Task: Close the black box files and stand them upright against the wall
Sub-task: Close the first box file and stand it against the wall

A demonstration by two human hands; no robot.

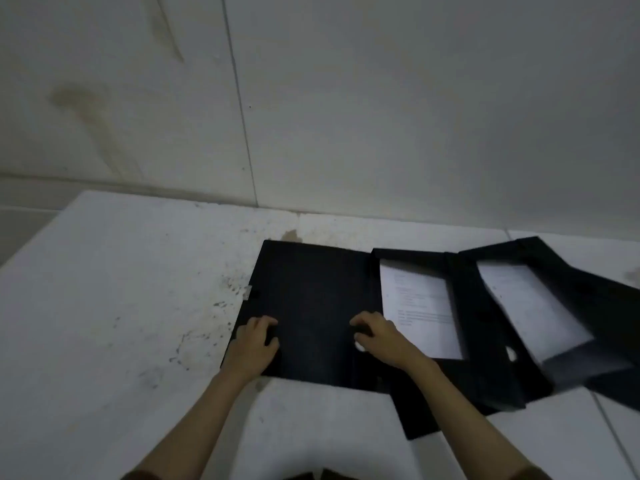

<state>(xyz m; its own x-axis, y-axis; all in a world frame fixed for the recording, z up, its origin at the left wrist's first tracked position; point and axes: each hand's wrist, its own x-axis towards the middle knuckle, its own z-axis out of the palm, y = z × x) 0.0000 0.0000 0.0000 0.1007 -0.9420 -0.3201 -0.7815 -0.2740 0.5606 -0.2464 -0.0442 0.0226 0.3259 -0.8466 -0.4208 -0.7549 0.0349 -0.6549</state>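
Two black box files lie open on the white surface, both with white paper inside. The left file point(311, 306) has its wide cover spread flat to the left, with a metal clasp point(248, 292) at the cover's left edge, and its paper tray point(419, 306) to the right. My left hand point(254, 344) curls over the cover's left edge. My right hand point(377, 336) rests with bent fingers at the fold by a finger hole point(360, 346). The second file point(526, 306) lies skewed to the right, partly under the first.
The white wall point(381, 116) rises just behind the files, with a vertical seam and brownish stains at the left. The white surface point(121, 289) is scuffed and speckled to the left of the files. Its left edge runs diagonally. A floor tile seam shows at the lower right.
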